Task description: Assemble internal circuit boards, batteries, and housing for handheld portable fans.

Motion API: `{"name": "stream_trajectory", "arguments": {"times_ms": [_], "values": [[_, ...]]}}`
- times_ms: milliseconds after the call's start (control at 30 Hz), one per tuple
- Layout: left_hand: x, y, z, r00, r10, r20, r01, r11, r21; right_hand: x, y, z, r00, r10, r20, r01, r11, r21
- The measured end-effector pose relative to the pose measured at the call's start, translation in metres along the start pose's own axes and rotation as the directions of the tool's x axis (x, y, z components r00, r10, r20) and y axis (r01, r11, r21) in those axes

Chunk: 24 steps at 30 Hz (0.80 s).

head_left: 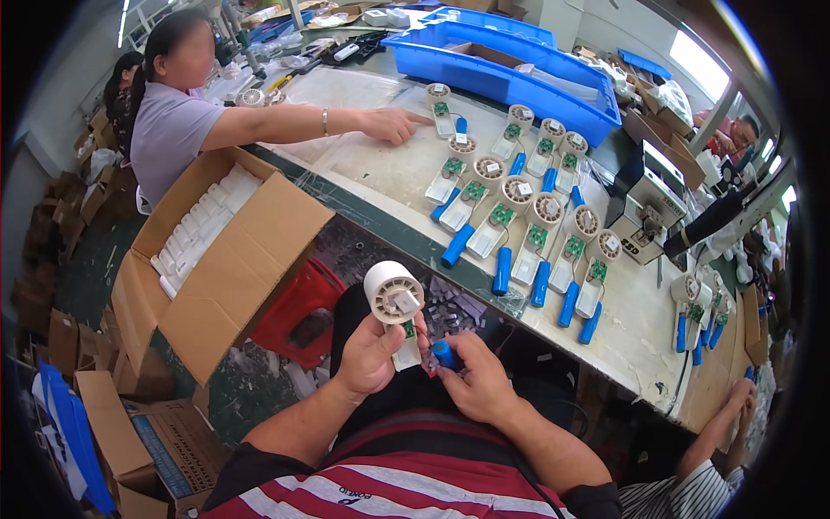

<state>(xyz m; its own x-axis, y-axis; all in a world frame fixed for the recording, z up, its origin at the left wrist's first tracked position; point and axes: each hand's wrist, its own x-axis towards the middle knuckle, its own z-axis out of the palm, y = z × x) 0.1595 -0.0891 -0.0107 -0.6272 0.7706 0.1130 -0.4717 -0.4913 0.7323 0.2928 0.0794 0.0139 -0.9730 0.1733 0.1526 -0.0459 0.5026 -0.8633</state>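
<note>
Cradling a white handheld fan (pixel 385 284) on the near side of a long workbench (pixel 635 356), a person's left hand (pixel 367 356) closes about its open handle shell (pixel 405 356), the unit held up apart from the bench edge. The right hand (pixel 478 379) pinches a blue cylindrical battery (pixel 444 353), thumb and fingers narrow around it, beside thin reddish wires (pixel 424 346); whether the fingertips also grip those wires cannot be told. The step in hand looks to be positioning the wired battery by the shell and its green circuit board (pixel 410 329); the next move would seem to call for a steady left hold and slack in the leads.

Slanting just beyond the hands, the bench's near edge fronts rows of similar fan assemblies (pixel 518 192), their batteries angled toward it with narrow gaps between. Wider room shows in the pale worktop toward the bench's left end, crossed by a co-worker's hand (pixel 393 126) reaching to an assembly. Along the bench's far side stands a blue plastic tray (pixel 424 62); against its near left edge, a carton of white parts (pixel 252 251) and a red plastic stool (pixel 296 317) limit leftward movement.
</note>
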Motion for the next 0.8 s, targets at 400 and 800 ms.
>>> {"name": "stream_trajectory", "arguments": {"times_ms": [400,800], "values": [[-0.008,0.000,-0.008,0.998,-0.055,-0.040,0.054,0.998,-0.034,0.001,-0.002,0.004,0.999,0.028,0.028,-0.029,0.999,0.021],[0.048,0.013,-0.010,0.991,-0.134,0.028,0.136,0.932,-0.337,0.024,-0.008,-0.002,0.979,0.201,-0.018,-0.160,0.827,0.538]]}}
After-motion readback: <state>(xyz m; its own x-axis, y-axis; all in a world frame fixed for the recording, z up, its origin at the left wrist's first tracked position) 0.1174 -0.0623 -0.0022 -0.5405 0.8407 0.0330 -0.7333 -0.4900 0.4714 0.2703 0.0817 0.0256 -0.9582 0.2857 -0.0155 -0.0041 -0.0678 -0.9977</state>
